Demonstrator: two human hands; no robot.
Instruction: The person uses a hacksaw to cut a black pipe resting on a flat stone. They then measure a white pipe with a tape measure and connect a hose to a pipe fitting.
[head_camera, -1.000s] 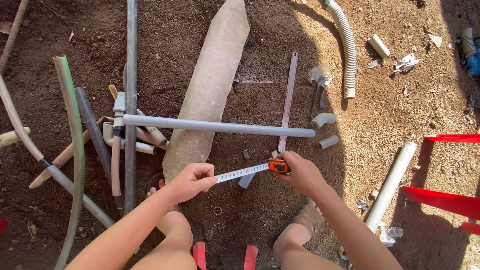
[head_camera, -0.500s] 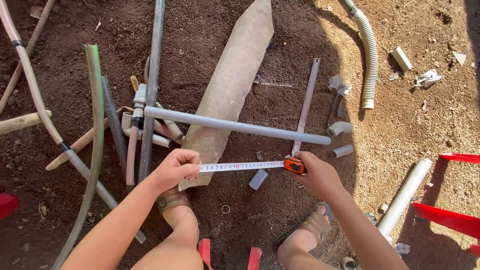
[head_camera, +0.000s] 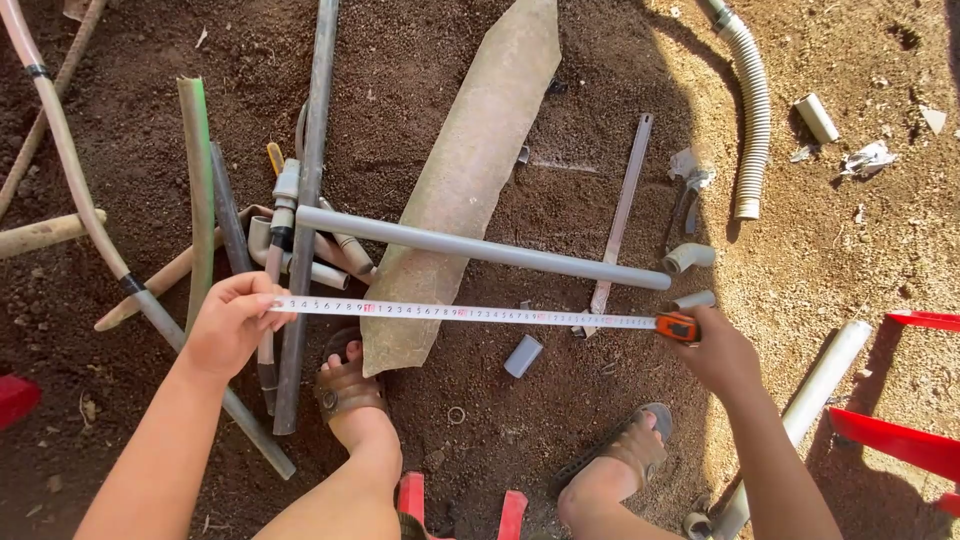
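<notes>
Left hand (head_camera: 232, 322), at the left of the frame, pinches the free end of a tape measure (head_camera: 470, 313) between thumb and fingers. Right hand (head_camera: 712, 350), at the right, grips the tape's orange case (head_camera: 677, 326). Between them the tape lies stretched flat across the middle of the frame, just below a grey pipe (head_camera: 480, 248) that runs nearly parallel to it and crosses a long stone slab (head_camera: 470, 170) on the soil. Two sandalled feet stand below the tape

Corrugated hose (head_camera: 752, 110), pipe elbow (head_camera: 688, 258), long stone slab (head_camera: 470, 170), red frame (head_camera: 915, 430).
</notes>
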